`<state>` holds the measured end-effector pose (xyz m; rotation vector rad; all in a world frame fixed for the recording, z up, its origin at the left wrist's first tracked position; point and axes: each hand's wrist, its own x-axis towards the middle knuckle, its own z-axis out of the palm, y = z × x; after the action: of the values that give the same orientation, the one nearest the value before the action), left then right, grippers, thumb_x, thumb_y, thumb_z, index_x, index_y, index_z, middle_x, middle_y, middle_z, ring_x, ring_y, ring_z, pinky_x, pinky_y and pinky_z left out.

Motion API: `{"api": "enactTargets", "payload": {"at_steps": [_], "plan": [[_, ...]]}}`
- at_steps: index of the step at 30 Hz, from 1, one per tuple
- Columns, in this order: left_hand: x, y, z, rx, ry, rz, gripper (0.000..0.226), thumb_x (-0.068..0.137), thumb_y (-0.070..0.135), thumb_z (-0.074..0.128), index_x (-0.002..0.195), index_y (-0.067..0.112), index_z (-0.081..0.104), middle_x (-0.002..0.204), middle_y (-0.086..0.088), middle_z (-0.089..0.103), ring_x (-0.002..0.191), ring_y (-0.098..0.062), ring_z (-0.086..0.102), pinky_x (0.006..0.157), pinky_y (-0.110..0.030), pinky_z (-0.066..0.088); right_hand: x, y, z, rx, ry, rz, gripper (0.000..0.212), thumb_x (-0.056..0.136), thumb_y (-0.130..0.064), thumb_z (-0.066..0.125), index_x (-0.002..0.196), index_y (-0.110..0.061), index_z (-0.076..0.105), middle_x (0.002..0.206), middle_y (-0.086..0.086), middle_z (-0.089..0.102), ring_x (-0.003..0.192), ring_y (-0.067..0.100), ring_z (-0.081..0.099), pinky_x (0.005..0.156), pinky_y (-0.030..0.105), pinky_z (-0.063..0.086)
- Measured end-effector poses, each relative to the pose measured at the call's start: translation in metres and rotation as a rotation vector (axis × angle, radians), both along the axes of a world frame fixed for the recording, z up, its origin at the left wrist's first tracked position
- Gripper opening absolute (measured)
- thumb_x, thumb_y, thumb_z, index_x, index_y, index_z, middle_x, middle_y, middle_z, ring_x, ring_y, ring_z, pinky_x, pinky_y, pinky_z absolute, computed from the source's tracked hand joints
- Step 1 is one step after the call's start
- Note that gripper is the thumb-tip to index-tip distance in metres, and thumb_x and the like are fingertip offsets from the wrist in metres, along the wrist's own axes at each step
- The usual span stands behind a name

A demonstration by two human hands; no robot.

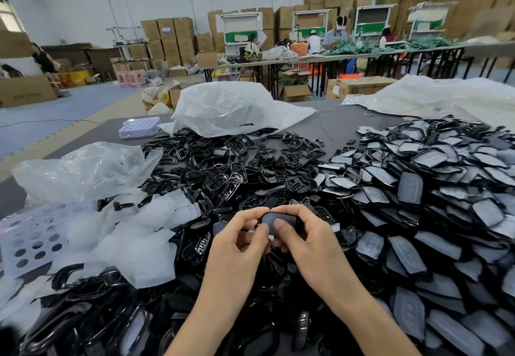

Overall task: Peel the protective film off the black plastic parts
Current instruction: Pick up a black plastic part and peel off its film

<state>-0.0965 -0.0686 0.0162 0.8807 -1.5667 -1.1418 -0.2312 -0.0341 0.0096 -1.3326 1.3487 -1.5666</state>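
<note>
"Many loose sheets of peeled film [145,247] lie heaped at the left of the surface [334,130]. So a fair share is done?"

"I'd judge so. Just right of that heap, the middle pile of bare black parts [223,166] shows glossy frames with no film on them."

"And the hands?"

"Both are raised over the near middle of that pile. The left hand [239,244] has its fingers curled, thumb and forefinger pinching the left end of one black plastic part [267,219]. The right hand [306,238] grips the same part from the other side, thumb laid on its dull grey face and forefinger hooked over the top edge."

"Is the film coming off yet?"

"I can't tell, as no lifted corner shows. It looks like the start of a peel."

"What's left?"

"Plenty. At the right, the big heap of film-covered parts [434,188] runs out to the frame's edge, each with a grey skin still on. By my guess, about half the work remains."
</note>
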Motion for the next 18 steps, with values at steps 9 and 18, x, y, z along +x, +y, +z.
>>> {"api": "enactTargets", "payload": {"at_steps": [9, 18], "plan": [[0.0044, -0.0032, 0.0019, 0.152, 0.088, -0.072, 0.026, 0.094, 0.003, 0.063, 0.093, 0.026, 0.073, 0.071, 0.000, 0.067, 0.077, -0.021, 0.072, 0.072, -0.023, 0.058, 0.0014, 0.0003, 0.0033, -0.013, -0.035, 0.037, 0.027, 0.098, -0.013, 0.064, 0.101, -0.039, 0.071, 0.092, -0.007, 0.076, 0.074, 0.006, 0.071, 0.067, 0.016, 0.054], [0.0032, 0.0029, 0.0056, 0.079, 0.052, -0.047, 0.045, 0.100, 0.003, 0.046, 0.103, 0.035, 0.077, 0.084, -0.004, 0.076, 0.084, -0.017, 0.072, 0.081, -0.025, 0.058, -0.0041, 0.0017, 0.0079, -0.010, -0.113, -0.014, 0.027, 0.090, -0.014, 0.074, 0.092, -0.041, 0.072, 0.085, -0.008, 0.077, 0.069, 0.001, 0.069, 0.064, 0.011, 0.051]]}}
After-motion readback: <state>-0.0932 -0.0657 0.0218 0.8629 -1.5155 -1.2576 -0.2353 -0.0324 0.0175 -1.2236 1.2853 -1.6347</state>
